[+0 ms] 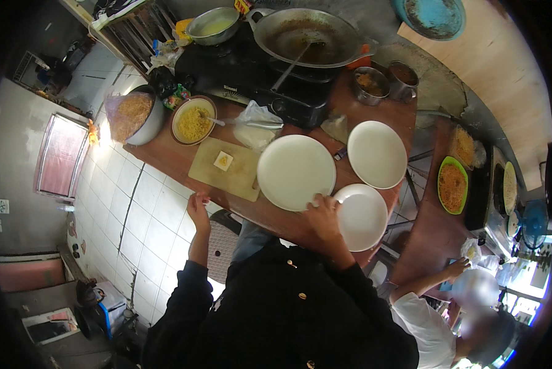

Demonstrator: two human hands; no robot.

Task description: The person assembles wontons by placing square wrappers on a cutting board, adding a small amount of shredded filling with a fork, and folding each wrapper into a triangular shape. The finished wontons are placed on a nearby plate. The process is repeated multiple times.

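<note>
Right hand (323,211) by three white plates (296,173); one cutting board (242,178).

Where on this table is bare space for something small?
Bare table shows between the pot, the yellow-food bowl and the cutting board; the board's right part is also bare, from the filled square to the large plate. Crowded: around the right hand, between large plate and smaller plate.

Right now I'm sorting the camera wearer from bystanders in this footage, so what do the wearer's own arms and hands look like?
Black sleeves end partway down both forearms, matching a black top with shiny buttons. The left hand and right hand are bare, without gloves, and no watch shows. Any rings are too small to tell.
</note>
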